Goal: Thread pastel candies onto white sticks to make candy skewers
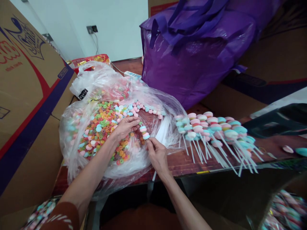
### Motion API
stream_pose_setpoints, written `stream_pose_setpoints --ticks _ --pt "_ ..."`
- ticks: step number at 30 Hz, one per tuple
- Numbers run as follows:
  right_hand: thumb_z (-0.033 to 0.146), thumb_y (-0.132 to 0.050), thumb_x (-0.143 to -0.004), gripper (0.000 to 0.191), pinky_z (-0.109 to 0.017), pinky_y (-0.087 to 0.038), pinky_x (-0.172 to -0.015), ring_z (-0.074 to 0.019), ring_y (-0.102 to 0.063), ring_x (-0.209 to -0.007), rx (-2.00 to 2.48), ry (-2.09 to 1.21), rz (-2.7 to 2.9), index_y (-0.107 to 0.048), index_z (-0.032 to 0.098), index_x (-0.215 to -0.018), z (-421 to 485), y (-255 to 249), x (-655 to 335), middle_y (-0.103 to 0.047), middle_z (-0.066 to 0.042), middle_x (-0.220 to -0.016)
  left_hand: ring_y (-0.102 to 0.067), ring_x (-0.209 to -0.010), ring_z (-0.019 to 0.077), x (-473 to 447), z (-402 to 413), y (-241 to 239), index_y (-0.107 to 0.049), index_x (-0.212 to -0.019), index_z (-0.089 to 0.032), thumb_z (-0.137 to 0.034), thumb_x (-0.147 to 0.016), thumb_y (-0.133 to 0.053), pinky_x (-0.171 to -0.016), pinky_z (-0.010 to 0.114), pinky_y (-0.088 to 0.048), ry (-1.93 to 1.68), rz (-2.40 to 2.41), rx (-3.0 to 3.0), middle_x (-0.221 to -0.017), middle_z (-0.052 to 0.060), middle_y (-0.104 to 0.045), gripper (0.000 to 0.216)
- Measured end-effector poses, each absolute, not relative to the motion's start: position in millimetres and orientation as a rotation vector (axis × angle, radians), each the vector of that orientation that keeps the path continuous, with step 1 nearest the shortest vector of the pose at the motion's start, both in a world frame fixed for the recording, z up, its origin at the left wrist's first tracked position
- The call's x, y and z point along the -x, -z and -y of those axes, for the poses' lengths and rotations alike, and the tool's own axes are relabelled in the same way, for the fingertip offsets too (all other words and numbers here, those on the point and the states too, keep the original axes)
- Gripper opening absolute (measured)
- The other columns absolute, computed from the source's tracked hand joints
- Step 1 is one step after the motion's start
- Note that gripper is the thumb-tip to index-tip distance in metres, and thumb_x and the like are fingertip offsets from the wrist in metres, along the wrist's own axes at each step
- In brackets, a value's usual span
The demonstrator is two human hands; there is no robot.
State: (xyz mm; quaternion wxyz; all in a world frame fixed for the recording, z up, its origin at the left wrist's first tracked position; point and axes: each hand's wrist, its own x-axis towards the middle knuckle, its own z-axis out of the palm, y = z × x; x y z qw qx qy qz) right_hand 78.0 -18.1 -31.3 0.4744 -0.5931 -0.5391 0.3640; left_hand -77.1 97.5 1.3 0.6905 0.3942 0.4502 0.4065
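Observation:
My left hand (125, 127) is closed in a pinch over the heap of loose coloured ring and disc candies (105, 127) in an open clear plastic bag (72, 127). Its fingertips meet the top of a short candy skewer (144, 131) with pastel discs stacked on it. My right hand (157, 155) is closed around the lower end of that skewer's white stick, just below the stacked discs. To the right, several finished candy skewers (216, 131) lie fanned on the wooden table (187, 161), sticks pointing toward me.
A big purple zip bag (192, 51) stands behind the skewers. Cardboard boxes (26, 95) wall in the left side. A bundle of bare white sticks (164, 131) lies in the bag's right part. Two loose candies (294, 150) sit at far right. More candies (285, 207) show at bottom right.

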Motion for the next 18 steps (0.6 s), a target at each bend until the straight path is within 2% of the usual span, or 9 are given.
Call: stream_pose_setpoints --ticks 5,8,13,18 --pt "0.037 -0.048 -0.093 0.029 -0.025 -0.032 -0.058 -0.0123 -0.042 -0.058 1.443 -0.897 1.337 -0.057 0.02 -0.072 18.2 31.7 -77.9 -0.046 0.004 -0.06 -0.059 -0.068 0.0078 78.7 -92.3 -0.7 -0.074 -0.087 -0.014 -0.036 -0.061 -0.089 -0.066 0.022 -0.047 -0.869 -0.977 -1.015 -0.077 0.001 -0.068 0.037" --pt "0.038 -0.048 -0.093 0.03 -0.025 -0.031 -0.058 -0.012 -0.041 -0.057 1.45 -0.894 1.33 -0.056 0.02 -0.071 18.5 31.8 -77.8 -0.046 0.004 -0.06 -0.059 -0.068 0.0082 76.0 -88.9 -0.9 -0.074 -0.086 -0.013 -0.042 -0.059 -0.089 -0.064 0.021 -0.045 -0.869 -0.963 -1.085 -0.078 0.002 -0.068 0.042" --pt "0.039 -0.048 -0.093 0.031 -0.025 -0.031 -0.057 -0.0119 -0.04 -0.057 1.456 -0.883 1.324 -0.054 0.02 -0.069 18.0 31.8 -77.7 -0.044 0.005 -0.059 -0.055 -0.063 0.0068 77.3 -89.0 1.2 -0.074 -0.079 -0.012 -0.049 -0.059 -0.088 -0.06 0.019 -0.042 -0.895 -0.94 -1.035 -0.069 0.0 -0.064 0.045" --pt "0.038 -0.048 -0.093 0.03 -0.024 -0.031 -0.057 -0.0118 -0.04 -0.056 1.458 -0.879 1.327 -0.056 0.02 -0.07 18.0 32.3 -77.4 -0.045 0.005 -0.059 -0.051 -0.058 0.0061 81.6 -89.6 3.9 -0.075 -0.081 -0.012 -0.05 -0.057 -0.089 -0.056 0.02 -0.04 -0.882 -0.96 -1.047 -0.064 -0.001 -0.062 0.047"
